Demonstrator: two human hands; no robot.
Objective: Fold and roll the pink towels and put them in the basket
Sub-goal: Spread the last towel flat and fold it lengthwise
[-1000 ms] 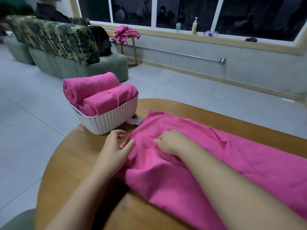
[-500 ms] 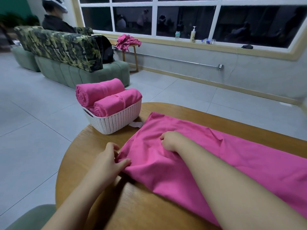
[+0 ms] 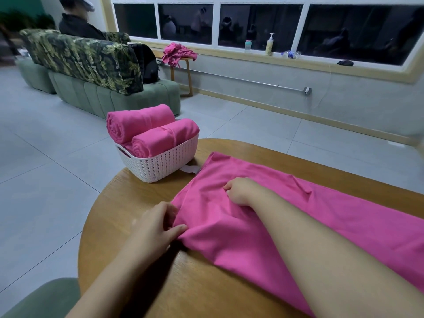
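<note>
A long pink towel point(image 3: 344, 216) lies folded lengthwise across the round wooden table point(image 3: 137, 193), running off to the right. My left hand point(image 3: 156, 223) pinches the towel's near left corner between thumb and fingers. My right hand point(image 3: 241, 190) rests on the towel near its left end, fingers curled down into the cloth. A white woven basket point(image 3: 160, 164) stands at the table's far left edge with two rolled pink towels point(image 3: 151, 129) in it.
A green sofa point(image 3: 110, 95) with a leaf-print cover stands behind the basket, and a person sits beyond it. More pink cloth point(image 3: 179, 52) is heaped on a small wooden stool by the window. A green chair edge point(image 3: 46, 297) shows at bottom left.
My left hand has slid down the towel's left edge toward me and now pinches the near corner. My right hand has stayed on the cloth. The camera has tilted up slightly.
</note>
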